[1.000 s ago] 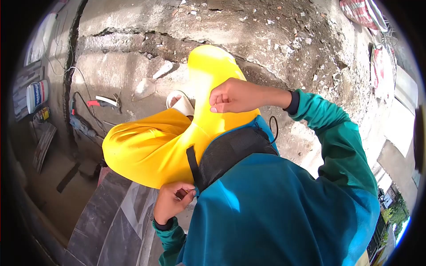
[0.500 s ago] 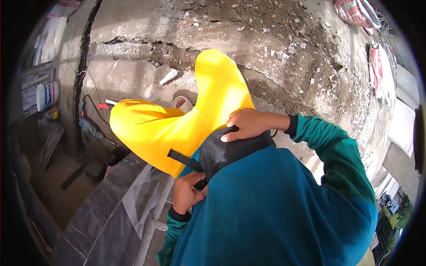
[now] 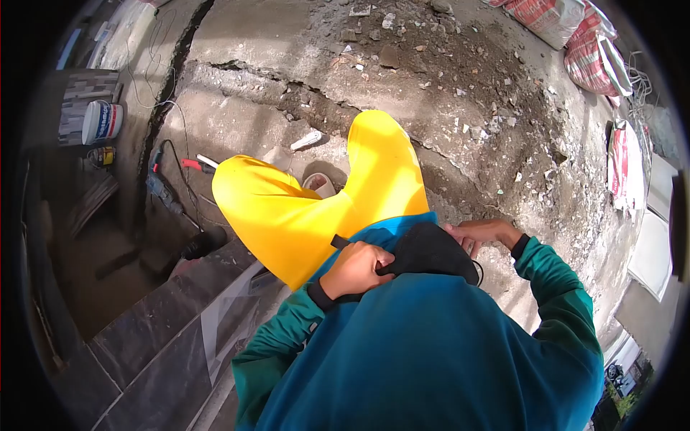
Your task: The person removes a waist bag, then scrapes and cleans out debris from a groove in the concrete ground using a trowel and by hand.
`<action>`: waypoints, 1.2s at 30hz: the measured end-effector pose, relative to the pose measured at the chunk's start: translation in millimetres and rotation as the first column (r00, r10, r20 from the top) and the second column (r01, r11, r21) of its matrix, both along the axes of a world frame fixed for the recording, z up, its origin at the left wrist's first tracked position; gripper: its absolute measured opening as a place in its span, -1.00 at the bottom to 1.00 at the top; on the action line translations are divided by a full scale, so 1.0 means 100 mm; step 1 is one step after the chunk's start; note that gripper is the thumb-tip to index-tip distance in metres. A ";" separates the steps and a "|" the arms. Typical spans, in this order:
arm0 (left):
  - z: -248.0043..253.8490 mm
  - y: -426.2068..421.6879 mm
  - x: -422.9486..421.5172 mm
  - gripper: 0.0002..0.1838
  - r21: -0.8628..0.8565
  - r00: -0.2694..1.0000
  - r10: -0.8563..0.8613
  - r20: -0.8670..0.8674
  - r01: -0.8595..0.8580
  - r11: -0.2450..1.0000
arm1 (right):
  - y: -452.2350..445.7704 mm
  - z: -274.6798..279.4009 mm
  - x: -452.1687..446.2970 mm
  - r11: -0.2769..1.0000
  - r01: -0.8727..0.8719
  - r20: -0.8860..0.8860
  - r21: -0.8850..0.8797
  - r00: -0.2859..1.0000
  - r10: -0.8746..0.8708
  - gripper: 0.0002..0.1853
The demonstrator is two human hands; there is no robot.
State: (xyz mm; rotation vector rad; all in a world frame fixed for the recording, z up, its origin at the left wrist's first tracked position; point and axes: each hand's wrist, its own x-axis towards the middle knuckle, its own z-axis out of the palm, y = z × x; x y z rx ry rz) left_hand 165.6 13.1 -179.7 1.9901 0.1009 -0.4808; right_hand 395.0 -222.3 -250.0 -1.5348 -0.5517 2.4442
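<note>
Well left of the pouch (image 3: 431, 251), the bucket (image 3: 102, 122) was seen, with the power tool (image 3: 164, 194) lying less far off. The strap (image 3: 340, 242) was seen just left of the pouch. The pouch's left edge was gripped by the left hand (image 3: 381, 267), its fingers curled narrowly. The pouch was set against the waist. At its right edge, the right hand's (image 3: 463, 241) fingers were loosely bent; whether anything was pinched could not be told. Well right of the pouch, the sack (image 3: 626, 167) was seen.

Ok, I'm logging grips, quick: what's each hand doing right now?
Left hand: closed on one end of the black pouch.
Right hand: fingers bent by the other end; can't tell if it grips anything.
</note>
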 end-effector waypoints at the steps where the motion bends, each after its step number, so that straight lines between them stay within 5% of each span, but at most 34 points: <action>1: -0.01 -0.02 0.04 -0.73 0.005 1.000 0.007 0.002 -0.007 1.000 | -0.04 -0.04 0.01 0.997 -0.010 -0.047 -0.073 0.999 0.006 0.19; 3: -0.03 -0.06 0.15 -0.74 -0.083 0.999 -0.041 0.010 0.042 0.996 | -0.08 -0.03 -0.01 0.991 -0.074 -0.038 -0.109 0.997 0.070 0.23; 5: -0.01 -0.12 0.25 -0.70 -0.073 0.998 -0.058 0.028 0.060 0.996 | -0.16 -0.07 -0.07 0.980 0.000 -0.034 -0.200 0.999 -0.007 0.25; 9: -0.04 -0.24 0.26 -0.74 -0.148 0.995 -0.099 0.008 0.099 0.984 | -0.26 0.01 -0.22 0.967 0.244 0.017 -0.073 0.970 -0.243 0.03; 13: 0.09 -0.20 0.08 -0.72 -0.296 0.996 0.085 -0.004 -0.082 0.952 | -0.69 -0.22 -0.29 0.938 0.212 -0.096 -0.274 0.965 -0.246 -0.12; 15: 0.21 -0.02 -0.18 -0.85 -0.449 0.916 0.362 -0.174 -0.401 0.799 | -0.74 -0.17 -0.29 0.934 0.170 -0.204 -0.314 0.949 -0.242 -0.18; 17: 0.26 0.34 -0.75 -0.89 -0.523 0.770 0.387 -0.507 -0.632 0.572 | -0.84 -0.27 -0.32 0.909 0.188 -0.332 -0.373 0.888 -0.320 -0.25; 21: 0.19 0.63 -2.25 -0.87 -0.433 0.540 0.307 -0.784 -0.829 0.353 | -0.83 -0.57 -0.28 0.904 0.237 -0.368 -0.356 0.853 -0.369 -0.04; 23: 0.01 0.10 -2.56 -0.84 -0.233 0.483 0.305 -0.821 -0.771 0.593 | -0.56 -0.47 -0.29 0.935 0.158 -0.383 -0.318 0.880 -0.279 0.07; 25: -0.28 -0.57 -2.96 -0.81 0.106 0.641 0.477 -0.601 -0.527 0.843 | -0.33 -0.32 -0.37 0.934 0.071 -0.252 -0.351 0.953 -0.168 0.05; 30: -0.27 -0.57 -2.97 -0.80 -0.118 0.624 0.427 -0.654 -0.643 0.757 | -0.40 -0.38 -0.47 0.937 -0.051 -0.266 -0.347 0.963 -0.046 -0.12; 36: -0.17 -0.58 -2.95 -0.79 -0.382 0.606 0.426 -0.672 -0.776 0.502 | -0.80 -0.67 -0.60 0.844 0.092 -0.341 -0.529 0.887 -0.310 -0.47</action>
